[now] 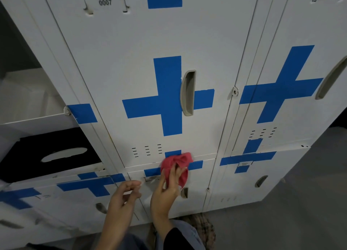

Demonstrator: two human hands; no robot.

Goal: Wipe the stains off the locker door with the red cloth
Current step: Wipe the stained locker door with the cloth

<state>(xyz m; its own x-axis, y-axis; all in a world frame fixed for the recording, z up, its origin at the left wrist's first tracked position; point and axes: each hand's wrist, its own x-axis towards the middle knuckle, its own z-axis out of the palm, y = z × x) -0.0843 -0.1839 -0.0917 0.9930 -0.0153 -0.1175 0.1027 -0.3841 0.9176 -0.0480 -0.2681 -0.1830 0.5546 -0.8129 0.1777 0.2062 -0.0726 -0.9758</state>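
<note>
A red cloth is pressed against the white lockers at the seam between the middle locker door and the lower door. My right hand grips the cloth from below, fingers spread over it. My left hand hovers just left of it, fingers loosely curled, holding nothing. The middle door bears a large blue tape cross and a grey recessed handle. I can make out no clear stains under the cloth.
An open locker compartment with a black box below it lies to the left. More taped doors stand to the right. A grey floor runs along the lower right.
</note>
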